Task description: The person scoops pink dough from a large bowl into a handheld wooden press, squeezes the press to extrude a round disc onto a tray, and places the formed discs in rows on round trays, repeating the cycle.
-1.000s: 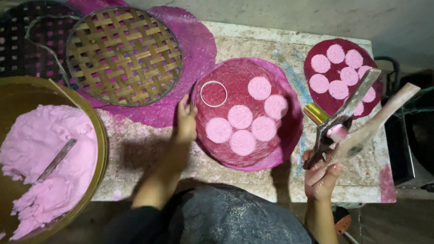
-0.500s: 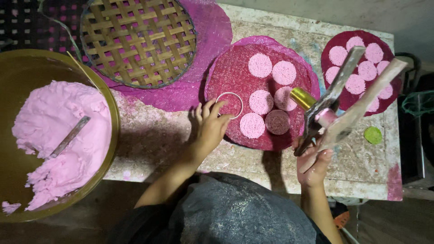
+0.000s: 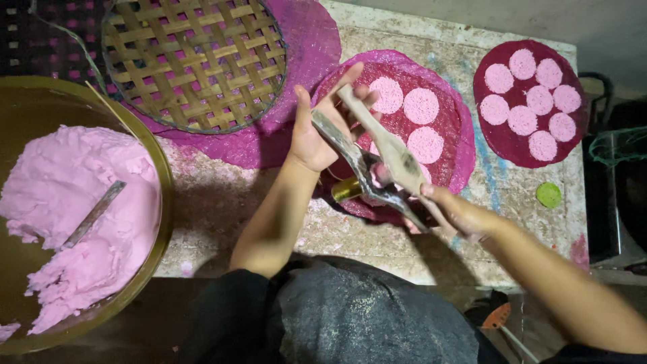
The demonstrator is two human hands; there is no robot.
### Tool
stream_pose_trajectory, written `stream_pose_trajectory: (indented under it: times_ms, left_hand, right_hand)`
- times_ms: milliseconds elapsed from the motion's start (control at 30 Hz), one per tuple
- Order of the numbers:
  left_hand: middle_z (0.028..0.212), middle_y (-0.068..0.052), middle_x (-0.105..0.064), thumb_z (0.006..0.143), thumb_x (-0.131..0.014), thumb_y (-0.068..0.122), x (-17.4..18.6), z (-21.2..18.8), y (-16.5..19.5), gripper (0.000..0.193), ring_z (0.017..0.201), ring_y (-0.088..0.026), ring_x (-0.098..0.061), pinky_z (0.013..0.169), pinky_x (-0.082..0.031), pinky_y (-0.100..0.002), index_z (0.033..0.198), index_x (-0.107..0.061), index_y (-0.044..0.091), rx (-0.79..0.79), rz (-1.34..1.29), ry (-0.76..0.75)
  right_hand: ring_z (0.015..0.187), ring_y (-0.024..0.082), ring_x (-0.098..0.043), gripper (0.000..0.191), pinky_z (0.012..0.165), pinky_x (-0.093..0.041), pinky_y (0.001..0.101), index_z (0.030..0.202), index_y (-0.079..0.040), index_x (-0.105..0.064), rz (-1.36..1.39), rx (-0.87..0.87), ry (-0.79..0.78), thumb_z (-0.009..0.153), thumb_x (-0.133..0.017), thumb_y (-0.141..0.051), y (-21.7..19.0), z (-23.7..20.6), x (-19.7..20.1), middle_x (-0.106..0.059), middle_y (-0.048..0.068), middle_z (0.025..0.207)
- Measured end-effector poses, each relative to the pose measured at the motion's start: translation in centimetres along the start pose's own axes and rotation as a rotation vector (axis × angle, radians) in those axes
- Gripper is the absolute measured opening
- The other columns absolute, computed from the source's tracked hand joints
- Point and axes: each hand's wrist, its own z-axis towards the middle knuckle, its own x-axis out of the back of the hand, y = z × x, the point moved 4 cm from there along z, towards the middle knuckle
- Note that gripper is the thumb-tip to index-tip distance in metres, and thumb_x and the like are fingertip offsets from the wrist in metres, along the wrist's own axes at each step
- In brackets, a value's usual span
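Left hand [image 3: 317, 131]: fingers spread against the upper ends of the hinged wooden press [image 3: 377, 158], seemingly gripping one arm.
Right hand [image 3: 458, 212]: clenched around the press's lower handles.
Press: tilted above the near edge of the magenta mat [image 3: 445, 135], a brass cup [image 3: 347, 190] at its hinge.
Mat: carries pale pink discs [image 3: 421, 106].
Left of mat: woven bamboo tray [image 3: 195, 61], bowl of pink dough [image 3: 74, 209].
Right of mat: second disc-covered mat [image 3: 529, 101] on the tabletop [image 3: 222, 209].

Left hand [image 3: 317, 131] lifted off the red mat [image 3: 441, 145], now gripping the tip of the wooden press [image 3: 384, 158]; press swung leftward over that mat.
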Motion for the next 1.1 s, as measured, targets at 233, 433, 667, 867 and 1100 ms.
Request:
stream_pose_trajectory:
  times_ms: [233,433,667,867,1100]
  left_hand:
    - [0.087,0.001,-0.053,0.107,-0.047,0.060,2.9,1.0,1.3,0.046,0.090,-0.018,-0.055,0.103,-0.047,-0.041,0.097,-0.054,0.016,-0.244,-0.233,0.136]
    - [0.082,0.003,-0.052,0.104,-0.046,0.057,5.5,-0.5,3.4,0.043,0.084,-0.015,-0.054,0.097,-0.049,-0.037,0.093,-0.055,0.016,-0.276,-0.268,0.087]
    - [0.076,0.005,-0.049,0.100,-0.048,0.047,7.2,0.1,-0.1,0.032,0.077,-0.014,-0.051,0.087,-0.051,-0.039,0.086,-0.051,0.018,-0.298,-0.316,0.212]
    - [0.072,0.005,-0.046,0.099,-0.048,0.047,7.5,2.8,1.2,0.032,0.072,-0.014,-0.049,0.081,-0.050,-0.037,0.084,-0.049,0.019,-0.296,-0.218,0.148]
    - [0.069,0.003,-0.043,0.099,-0.044,0.051,6.9,1.4,4.5,0.038,0.068,-0.015,-0.047,0.075,-0.046,-0.035,0.082,-0.049,0.018,-0.310,-0.075,0.204]
  right_hand:
    - [0.067,0.019,-0.071,0.082,0.064,-0.060,0.0343,0.097,-0.001,-0.072,-0.619,-0.006,0.123,0.094,-0.028,-0.070,-10.4,-0.1,-1.7,-0.075,0.011,0.077]
    - [0.058,0.019,-0.062,0.078,0.058,-0.053,0.0351,0.090,0.001,-0.068,-0.670,0.073,0.176,0.097,-0.034,-0.069,-12.0,1.4,-4.6,-0.064,0.008,0.067]
    - [0.061,0.025,-0.069,0.077,0.065,-0.056,0.0399,0.106,0.002,-0.069,-0.800,0.013,0.256,0.098,-0.035,-0.066,-12.5,0.1,-3.7,-0.068,0.011,0.068]
    - [0.066,0.027,-0.073,0.067,0.070,-0.054,0.0449,0.124,0.000,-0.068,-0.881,0.148,0.433,0.098,-0.042,-0.057,-13.6,0.8,-3.5,-0.070,0.020,0.068]
    - [0.054,0.027,-0.068,0.066,0.060,-0.053,0.0416,0.128,0.001,-0.063,-0.745,0.212,0.358,0.100,-0.039,-0.054,-12.2,2.9,-5.5,-0.061,0.018,0.057]
